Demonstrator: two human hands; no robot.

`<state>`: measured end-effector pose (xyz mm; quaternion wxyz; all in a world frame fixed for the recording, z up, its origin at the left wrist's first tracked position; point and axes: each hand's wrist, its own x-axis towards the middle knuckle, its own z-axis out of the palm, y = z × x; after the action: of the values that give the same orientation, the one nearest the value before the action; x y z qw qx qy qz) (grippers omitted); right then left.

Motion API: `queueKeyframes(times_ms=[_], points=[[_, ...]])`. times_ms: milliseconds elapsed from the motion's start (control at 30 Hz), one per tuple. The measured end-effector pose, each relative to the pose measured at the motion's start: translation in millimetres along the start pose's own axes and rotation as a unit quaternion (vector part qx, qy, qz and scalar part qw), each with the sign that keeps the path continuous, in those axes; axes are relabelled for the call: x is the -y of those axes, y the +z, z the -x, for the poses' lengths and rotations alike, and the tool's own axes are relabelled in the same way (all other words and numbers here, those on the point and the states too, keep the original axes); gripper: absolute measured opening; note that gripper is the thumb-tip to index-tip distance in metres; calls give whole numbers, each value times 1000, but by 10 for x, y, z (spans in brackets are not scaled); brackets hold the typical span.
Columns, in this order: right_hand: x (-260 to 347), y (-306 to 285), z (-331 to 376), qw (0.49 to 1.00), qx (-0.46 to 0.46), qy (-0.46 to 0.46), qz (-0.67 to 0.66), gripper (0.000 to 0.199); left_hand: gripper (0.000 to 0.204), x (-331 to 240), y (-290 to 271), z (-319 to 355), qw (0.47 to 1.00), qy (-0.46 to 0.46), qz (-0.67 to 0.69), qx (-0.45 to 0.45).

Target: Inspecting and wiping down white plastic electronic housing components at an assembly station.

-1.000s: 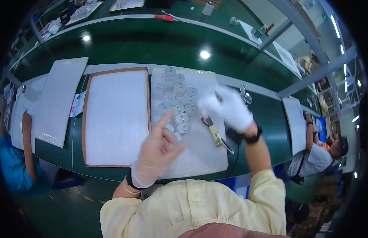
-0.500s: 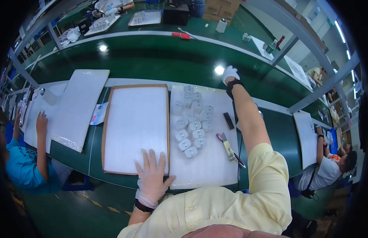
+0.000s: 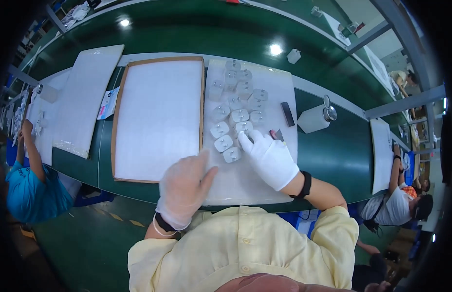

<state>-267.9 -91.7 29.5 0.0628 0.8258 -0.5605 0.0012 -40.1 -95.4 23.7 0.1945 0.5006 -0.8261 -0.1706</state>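
My right hand (image 3: 273, 160), in a white glove, is over the foam sheet (image 3: 221, 187), its thumb and forefinger closed at a white charger block largely hidden under them. Beside the fingers stand several more white charger blocks (image 3: 223, 143), rounded and squarish, with small metal pins on top. My left hand (image 3: 183, 187), in a thin translucent glove, is slightly blurred, fingers stretched, holding nothing, near the front right corner of a white tray (image 3: 160, 117) with a brown rim. A single white block (image 3: 294, 56) sits on the green belt (image 3: 201, 31) beyond the table.
Right of the blocks lies a dark bar (image 3: 287, 114); a tool (image 3: 277, 135) is partly covered by my right hand. A white bottle with a metal top (image 3: 313, 119) stands at the right. Left are a foam board (image 3: 89, 97), a printed packet (image 3: 108, 103) and a person in blue (image 3: 36, 194).
My right hand has come back from the belt to the charger blocks, and a white block now shows on the belt. My left hand has lifted off the tray's edge. The view has tilted down.
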Motion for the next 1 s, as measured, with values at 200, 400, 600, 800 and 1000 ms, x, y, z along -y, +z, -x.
queueKeyframes(times_ms=[200, 400, 600, 800, 1000], points=[[52, 215, 169, 996, -44, -27, -73, 27, 35, -215, 104, 27, 991, 103, 86, -29], [-174, 281, 220, 969, -56, -9, -239, 25, 50, -402, 192, -12, 981, 150, 119, -20], [-324, -459, 464, 925, -9, 106, -365, 33, 74, -798, 273, -211, 969, 142, 200, -7], [-319, -654, 694, 924, -162, 133, -321, 35, 58, -833, 561, -234, 759, 30, 618, 203], [-1311, -145, 594, 908, -255, 323, -71, 56, 45, -870, 574, -273, 765, -90, 610, 185]])
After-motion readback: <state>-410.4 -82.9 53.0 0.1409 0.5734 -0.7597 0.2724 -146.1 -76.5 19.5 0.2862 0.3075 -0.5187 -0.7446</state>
